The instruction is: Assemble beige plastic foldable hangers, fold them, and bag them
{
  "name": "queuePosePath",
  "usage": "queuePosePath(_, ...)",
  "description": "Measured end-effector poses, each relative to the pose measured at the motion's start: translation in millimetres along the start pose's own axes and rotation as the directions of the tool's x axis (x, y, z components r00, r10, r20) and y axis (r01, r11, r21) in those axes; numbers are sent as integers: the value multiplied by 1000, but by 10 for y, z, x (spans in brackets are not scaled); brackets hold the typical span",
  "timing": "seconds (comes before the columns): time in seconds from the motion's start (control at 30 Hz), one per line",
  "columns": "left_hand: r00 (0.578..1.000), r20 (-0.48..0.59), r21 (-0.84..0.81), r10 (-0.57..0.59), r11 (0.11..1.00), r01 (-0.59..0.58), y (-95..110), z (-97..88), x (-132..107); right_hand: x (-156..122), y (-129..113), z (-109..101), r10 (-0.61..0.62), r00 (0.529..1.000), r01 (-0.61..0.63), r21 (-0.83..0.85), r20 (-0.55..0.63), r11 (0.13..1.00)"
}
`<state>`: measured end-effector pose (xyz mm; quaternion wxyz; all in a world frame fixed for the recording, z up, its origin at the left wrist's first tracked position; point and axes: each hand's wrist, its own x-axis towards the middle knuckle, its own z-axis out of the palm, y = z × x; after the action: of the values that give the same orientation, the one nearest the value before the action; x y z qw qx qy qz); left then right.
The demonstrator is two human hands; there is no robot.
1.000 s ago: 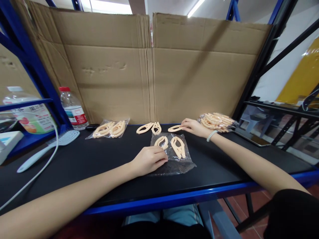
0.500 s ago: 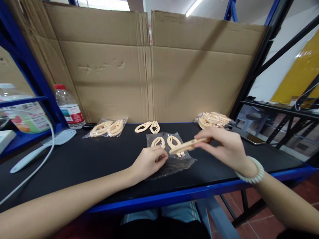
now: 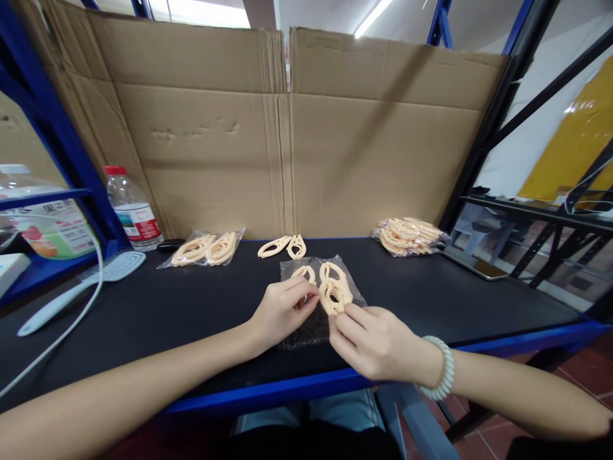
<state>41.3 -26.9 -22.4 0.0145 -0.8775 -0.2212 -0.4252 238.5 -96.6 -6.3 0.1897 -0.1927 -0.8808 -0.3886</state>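
A clear plastic bag (image 3: pixel 311 333) lies flat on the black table in front of me, with cream folding hangers (image 3: pixel 334 271) inside its far part. My left hand (image 3: pixel 283 312) is closed in a pinch on the bag's near side; its fingertips hide the exact grip. Between the thumb and fingers of my right hand (image 3: pixel 373 337) is another cream folding hanger (image 3: pixel 335 296), held over the bag close to the left fingertips. It overlaps the right-hand hanger in the bag. Two loose pieces, a cream hanger pair (image 3: pixel 274 246), lie just behind the bag.
At the back left is a bagged pair of hangers (image 3: pixel 221 248); a fuller bag of hangers (image 3: pixel 409 236) sits back right beside a phone-like flat slab (image 3: pixel 474 264). A water bottle (image 3: pixel 136 214), hairbrush (image 3: pixel 79 291) and white cable (image 3: pixel 71 335) are left. Cardboard (image 3: pixel 201 153) walls the back.
My right hand has moved left and down toward me, bringing its hanger from the bag's right side to over the bag, now turned face up. My left hand has barely moved.
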Motion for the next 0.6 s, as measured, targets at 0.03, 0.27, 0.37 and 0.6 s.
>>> queuePosePath(0.03, 1000, 5, 9, 10, 1000, -10, -1, 1, 1, 9, 2, 30, 21, 999, -20, -28, 33, 999)
queuePosePath(0.27, 998, 41, 46, 54, 997, -56, -26, 28, -7, 24, -40, 149, 234, 939, -195, -172, 251, 966)
queuePosePath(0.37, 996, 56, 44, 74, 996, -76, -37, 37, -9, 35, -57, 154, 279, 925, -244, -162, 259, 956)
queuePosePath(0.6, 986, 105, 70, 132, 988, -140, -50, 40, -18, 99, 88, 159, 518, 817, -496, -151, 252, 855)
